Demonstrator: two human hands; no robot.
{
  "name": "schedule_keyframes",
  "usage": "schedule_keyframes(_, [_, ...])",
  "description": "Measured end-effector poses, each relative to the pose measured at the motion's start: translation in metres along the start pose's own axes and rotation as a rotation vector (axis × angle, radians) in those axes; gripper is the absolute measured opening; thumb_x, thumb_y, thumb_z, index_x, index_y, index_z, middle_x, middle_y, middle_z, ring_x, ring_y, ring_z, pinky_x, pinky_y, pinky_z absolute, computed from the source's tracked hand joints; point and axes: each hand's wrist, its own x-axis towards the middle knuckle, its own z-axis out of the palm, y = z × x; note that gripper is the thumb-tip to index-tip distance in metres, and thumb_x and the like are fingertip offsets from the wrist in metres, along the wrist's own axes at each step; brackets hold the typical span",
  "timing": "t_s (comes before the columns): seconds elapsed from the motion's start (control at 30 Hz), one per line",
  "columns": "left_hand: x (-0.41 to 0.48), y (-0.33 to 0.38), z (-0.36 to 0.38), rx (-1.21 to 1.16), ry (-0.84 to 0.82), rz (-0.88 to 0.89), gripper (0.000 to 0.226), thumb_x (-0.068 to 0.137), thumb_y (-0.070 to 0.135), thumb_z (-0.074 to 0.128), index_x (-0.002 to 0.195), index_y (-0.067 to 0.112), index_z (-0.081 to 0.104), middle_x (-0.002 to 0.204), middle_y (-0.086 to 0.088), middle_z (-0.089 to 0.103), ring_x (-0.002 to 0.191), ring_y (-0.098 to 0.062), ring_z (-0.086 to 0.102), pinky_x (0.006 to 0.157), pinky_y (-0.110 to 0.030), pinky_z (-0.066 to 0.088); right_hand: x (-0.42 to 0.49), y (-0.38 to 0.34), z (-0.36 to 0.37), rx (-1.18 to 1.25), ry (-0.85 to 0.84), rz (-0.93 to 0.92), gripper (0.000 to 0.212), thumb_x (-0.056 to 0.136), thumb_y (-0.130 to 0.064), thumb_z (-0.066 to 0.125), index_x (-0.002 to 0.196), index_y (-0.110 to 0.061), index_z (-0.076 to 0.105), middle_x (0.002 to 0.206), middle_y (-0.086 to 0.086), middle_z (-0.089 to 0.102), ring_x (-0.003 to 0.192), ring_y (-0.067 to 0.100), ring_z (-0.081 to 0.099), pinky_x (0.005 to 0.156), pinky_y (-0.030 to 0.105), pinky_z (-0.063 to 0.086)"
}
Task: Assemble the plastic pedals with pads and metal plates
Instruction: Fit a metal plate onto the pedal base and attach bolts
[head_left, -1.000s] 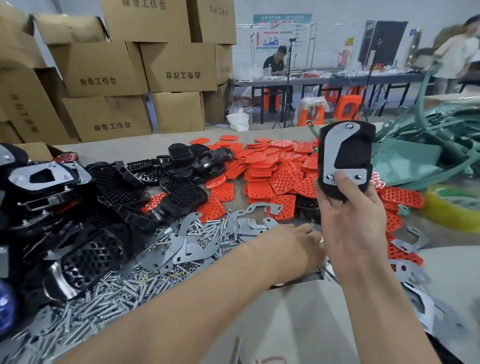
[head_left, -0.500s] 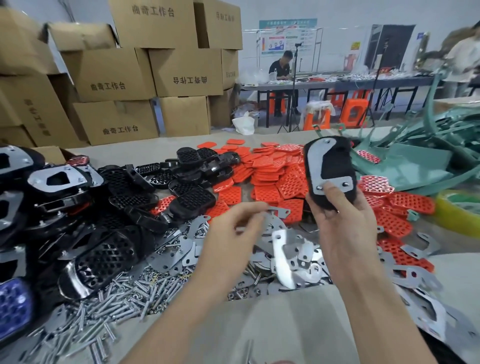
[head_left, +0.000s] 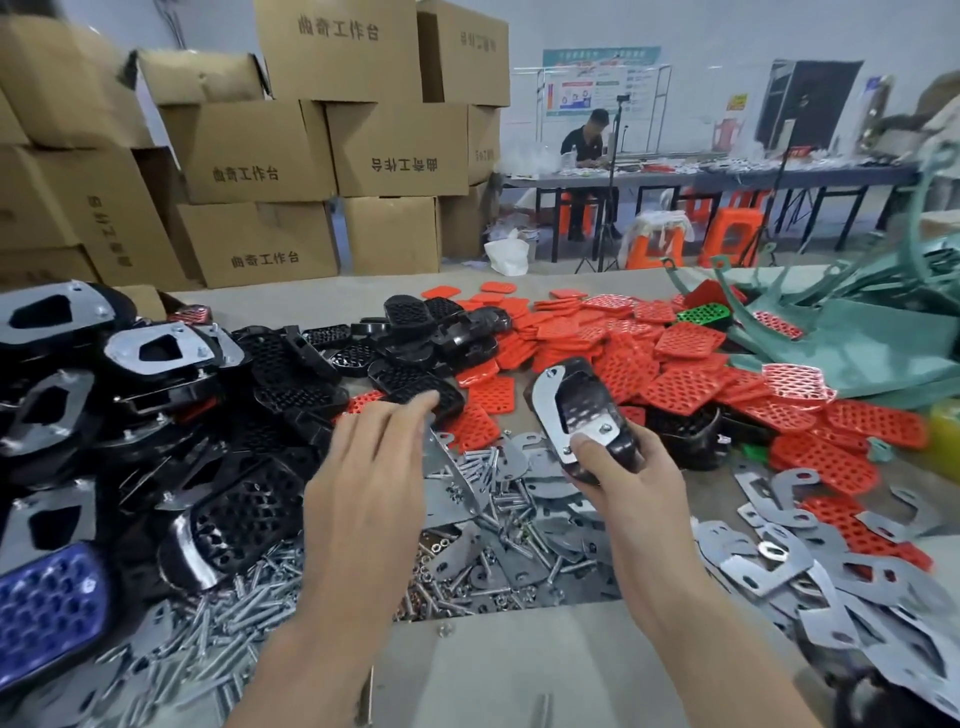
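1. The brown cardboard boxes (head_left: 249, 176) stacked at the far left carry black printed characters, "曲奇工作台"; on some the print runs sideways or upside down.
2. The right hand (head_left: 628, 483) grips a glossy black plastic pedal (head_left: 587, 410) by its near end, thumb on top. It is held tilted just above the middle of the surface (head_left: 519, 675).
3. A curved, shiny metal plate (head_left: 545, 400) lies along the pedal's left edge and near end, with a bolt head beside the thumb.
4. The left hand (head_left: 369, 478) hovers to the left of the pedal with fingers spread and nearly straight, and no hold on anything that shows.
5. Flat orange pads (head_left: 675, 389) with a grid of holes lie heaped far right. One green pad (head_left: 704, 314) sits among them.
6. Black perforated pedals (head_left: 270, 364) are piled at the left, some with plates fitted.
7. Silver screws (head_left: 244, 623) litter the near left, and loose grey plates (head_left: 769, 566) the near right.
8. A blue honeycomb pad (head_left: 47, 597) lies at the near left edge.
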Motion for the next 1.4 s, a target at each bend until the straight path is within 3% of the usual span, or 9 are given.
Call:
schedule_keyframes(0.17, [0.003, 0.009, -0.006, -0.299, 0.058, -0.246, 0.028, 0.106, 0.021, 0.045, 0.131, 0.018, 0.059, 0.109, 0.010, 0.055, 0.098, -0.004, 0.056, 0.087, -0.015, 0.043, 0.001, 0.009, 0.004, -0.055, -0.022, -0.024, 0.026, 0.087, -0.020, 0.077, 0.107, -0.031, 0.066, 0.102, 0.003, 0.076, 0.093, 0.024, 0.074, 0.092, 0.043, 0.060])
schedule_keyframes(0.33, [0.001, 0.001, 0.008, -0.670, -0.238, -0.755, 0.023, 0.103, 0.026, 0.053, 0.124, 0.030, 0.062, 0.109, 0.018, 0.066, 0.074, -0.002, 0.067, 0.064, -0.014, 0.050, 0.002, 0.014, 0.004, -0.044, -0.024, -0.044, 0.023, 0.087, -0.018, 0.077, 0.097, -0.036, 0.067, 0.099, 0.005, 0.075, 0.096, 0.034, 0.072, 0.061, 0.028, 0.060])
schedule_keyframes(0.47, [-0.002, 0.001, 0.002, -0.258, -0.244, -0.380, 0.026, 0.102, 0.025, 0.052, 0.122, 0.019, 0.066, 0.111, 0.008, 0.067, 0.103, -0.014, 0.062, 0.078, -0.027, 0.054, 0.001, 0.013, 0.004, -0.090, -0.031, -0.053, 0.023, 0.087, -0.021, 0.078, 0.096, -0.038, 0.066, 0.096, 0.002, 0.075, 0.096, 0.034, 0.072, 0.087, 0.051, 0.059])
schedule_keyframes(0.57, [0.000, 0.001, -0.001, -0.015, -0.159, -0.078, 0.027, 0.101, 0.023, 0.052, 0.120, 0.014, 0.067, 0.100, 0.004, 0.064, 0.091, -0.020, 0.059, 0.060, -0.031, 0.053, 0.000, 0.013, 0.003, -0.098, -0.044, -0.071, 0.022, 0.087, -0.021, 0.077, 0.094, -0.038, 0.065, 0.095, 0.001, 0.073, 0.094, 0.032, 0.071, 0.078, 0.039, 0.059])
schedule_keyframes(0.67, [0.006, 0.003, -0.003, -0.447, -0.025, -0.464, 0.028, 0.103, 0.035, 0.047, 0.126, 0.030, 0.063, 0.108, 0.016, 0.063, 0.095, -0.007, 0.062, 0.080, -0.027, 0.051, 0.000, 0.013, 0.002, -0.099, -0.063, -0.082, 0.023, 0.086, -0.022, 0.077, 0.094, -0.041, 0.066, 0.094, -0.002, 0.074, 0.092, 0.029, 0.072, 0.072, 0.028, 0.060])
schedule_keyframes(0.87, [0.011, 0.018, 0.003, -1.163, -0.141, -0.986, 0.023, 0.099, 0.014, 0.059, 0.109, 0.035, 0.065, 0.075, 0.005, 0.067, 0.070, -0.005, 0.069, 0.070, -0.021, 0.059, -0.004, 0.014, 0.007, -0.085, -0.136, -0.057, 0.026, 0.077, -0.036, 0.081, 0.101, -0.037, 0.070, 0.095, -0.004, 0.076, 0.095, 0.025, 0.074, 0.098, 0.053, 0.055])
schedule_keyframes(1.03, [0.003, 0.028, 0.008, -1.130, -0.403, -1.063, 0.021, 0.099, 0.025, 0.059, 0.087, 0.018, 0.075, 0.090, 0.007, 0.075, 0.077, -0.007, 0.068, 0.074, -0.024, 0.058, -0.004, 0.019, 0.010, 0.015, -0.225, -0.010, 0.020, 0.093, -0.018, 0.074, 0.113, -0.023, 0.072, 0.104, 0.003, 0.079, 0.095, 0.021, 0.077, 0.085, 0.037, 0.062])
schedule_keyframes(1.17, [0.001, 0.023, 0.008, -1.009, -0.453, -1.069, 0.015, 0.095, 0.030, 0.066, 0.090, 0.020, 0.076, 0.066, 0.005, 0.062, 0.057, -0.007, 0.053, 0.064, -0.026, 0.045, -0.005, 0.019, 0.010, 0.085, -0.274, 0.036, 0.021, 0.097, -0.011, 0.067, 0.117, -0.017, 0.070, 0.104, 0.006, 0.079, 0.095, 0.022, 0.077, 0.072, 0.021, 0.060])
schedule_keyframes(1.4, [0.010, 0.022, 0.002, -1.607, -0.300, -1.322, 0.024, 0.091, -0.002, 0.062, 0.114, 0.001, 0.060, 0.088, -0.018, 0.073, 0.081, -0.025, 0.076, 0.067, -0.027, 0.061, -0.007, 0.017, 0.011, 0.086, -0.278, 0.093, 0.024, 0.099, -0.010, 0.065, 0.122, -0.016, 0.068, 0.110, 0.008, 0.078, 0.104, 0.026, 0.075, 0.094, 0.039, 0.056])
